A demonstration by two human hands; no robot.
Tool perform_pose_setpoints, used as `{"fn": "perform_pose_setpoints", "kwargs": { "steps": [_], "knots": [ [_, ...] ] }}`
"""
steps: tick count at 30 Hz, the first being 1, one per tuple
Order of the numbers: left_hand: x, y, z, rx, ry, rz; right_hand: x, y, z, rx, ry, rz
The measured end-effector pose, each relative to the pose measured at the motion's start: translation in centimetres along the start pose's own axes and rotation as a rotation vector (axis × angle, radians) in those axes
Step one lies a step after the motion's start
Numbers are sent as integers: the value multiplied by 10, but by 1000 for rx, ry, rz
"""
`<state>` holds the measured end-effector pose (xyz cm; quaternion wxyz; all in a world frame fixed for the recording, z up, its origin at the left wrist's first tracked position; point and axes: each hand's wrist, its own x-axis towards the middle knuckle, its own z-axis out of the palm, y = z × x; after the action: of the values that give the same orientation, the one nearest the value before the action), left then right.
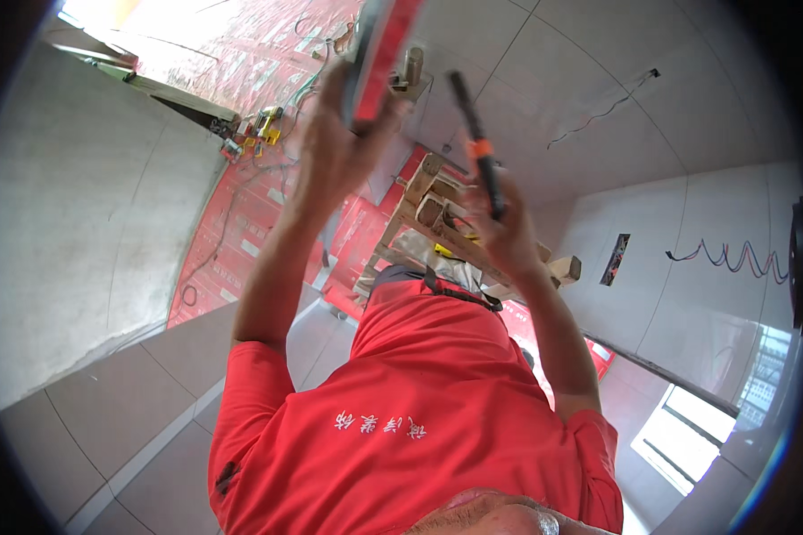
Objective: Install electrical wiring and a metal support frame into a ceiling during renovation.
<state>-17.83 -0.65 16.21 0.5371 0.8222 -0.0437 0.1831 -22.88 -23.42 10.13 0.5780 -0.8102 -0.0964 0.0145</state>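
My left hand (335, 143) is raised at the top of the head view, its fingers wrapped around a long red and grey bar (388, 62) that may be a spirit level. The bar runs out of the upper edge, so its far end is hidden. To the right, my right hand (507, 227) grips the lower end of a slim black stick-shaped tool (475, 134) with an orange band. The tool points up toward the tiled wall and is slightly blurred; its exact kind cannot be made out. The two held things are apart.
A wooden trestle-like frame (401, 218) stands just ahead of my waist. Yellow power tools (266, 127) lie on the red floor covering (241, 209) at left. Wires (732, 254) hang by a wall slot (615, 259) at right; another wire (598, 114) sticks out above.
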Motion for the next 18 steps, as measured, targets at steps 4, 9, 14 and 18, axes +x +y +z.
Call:
{"fn": "perform_pose_setpoints", "kwargs": {
  "steps": [4,9,14,18],
  "knots": [
    [53,-43,-26,53,187,82,-11,28,-60,-328,325,22],
    [134,-30,-11,-32,297,257,-51,80,-105,-590,559,161],
    [201,-17,25,54,347,391,-86,110,-105,-704,640,157],
    [239,-18,70,-273,299,254,-79,106,-97,-779,608,227]
  ]
}}
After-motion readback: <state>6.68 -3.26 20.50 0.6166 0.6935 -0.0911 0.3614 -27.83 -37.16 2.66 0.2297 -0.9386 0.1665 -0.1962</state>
